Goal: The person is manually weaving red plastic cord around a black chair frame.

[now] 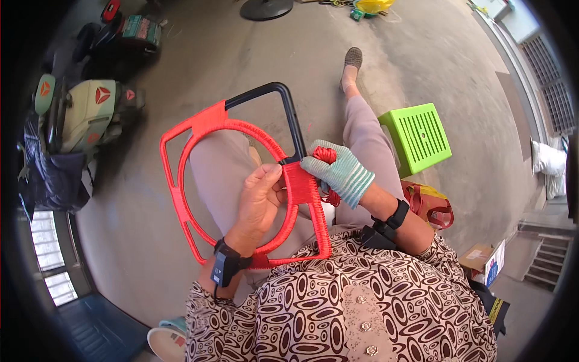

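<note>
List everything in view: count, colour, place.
Frame: 1, red-wrapped, partly black, between hands
Cord bundle: 1, red, right hand
Stool: 1, green, right
Bag: 1, red and yellow, near stool
Vehicles: 2, greenish and dark, left
Round base: 1, black, top
Carton: 1, brown, lower right
Sacks: count unclear, white, right
Panel: 1, blue, lower left
Wrist devices: 2, black, wrists
Legs: 2, greyish trousers, centre
Left hand: 1, bare, on frame
Right hand: 1, greenish striped glove, holding cord bundle
</note>
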Demonstrator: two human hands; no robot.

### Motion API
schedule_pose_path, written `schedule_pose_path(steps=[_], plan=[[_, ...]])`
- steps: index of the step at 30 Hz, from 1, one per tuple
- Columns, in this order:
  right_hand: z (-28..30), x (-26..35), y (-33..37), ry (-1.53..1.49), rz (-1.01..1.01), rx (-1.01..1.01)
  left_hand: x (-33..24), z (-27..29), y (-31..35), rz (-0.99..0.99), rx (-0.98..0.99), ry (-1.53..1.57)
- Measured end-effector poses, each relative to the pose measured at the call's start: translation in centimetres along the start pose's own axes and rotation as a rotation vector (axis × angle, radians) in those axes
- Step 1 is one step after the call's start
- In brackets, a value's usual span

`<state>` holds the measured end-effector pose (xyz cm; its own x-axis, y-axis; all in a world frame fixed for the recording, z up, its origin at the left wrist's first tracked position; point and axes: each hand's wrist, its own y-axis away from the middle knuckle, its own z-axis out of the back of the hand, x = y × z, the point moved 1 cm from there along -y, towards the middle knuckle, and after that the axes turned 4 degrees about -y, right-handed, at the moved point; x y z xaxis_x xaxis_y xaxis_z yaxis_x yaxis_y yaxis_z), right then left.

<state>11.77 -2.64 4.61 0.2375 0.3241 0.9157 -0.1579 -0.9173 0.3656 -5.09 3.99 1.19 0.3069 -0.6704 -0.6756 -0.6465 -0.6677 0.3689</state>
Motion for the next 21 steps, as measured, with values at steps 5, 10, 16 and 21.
schedule_pose_path(steps=[5, 10, 16, 21], plan=[[-0.6, 0.7, 0.1, -0.006, 0.01, 0.01, -0.6, 0.1, 0.6, -0.043, -0.039, -0.085], [1.7, -0.7, -0.5, -0.277, -0.071, 0.031, 1.7, 0.5, -0.6, -0.119, -0.009, -0.069], [13.9, -3.7, 0.9, -0.459, 0.011, -0.371, 2.4, -2.3, -0.6, -0.108, -0.077, -0.006], [28.0, -10.8, 4.3, -0.694, 0.143, -0.664, 3.0, -3.2, -0.7, -0.07, -0.045, 0.029]])
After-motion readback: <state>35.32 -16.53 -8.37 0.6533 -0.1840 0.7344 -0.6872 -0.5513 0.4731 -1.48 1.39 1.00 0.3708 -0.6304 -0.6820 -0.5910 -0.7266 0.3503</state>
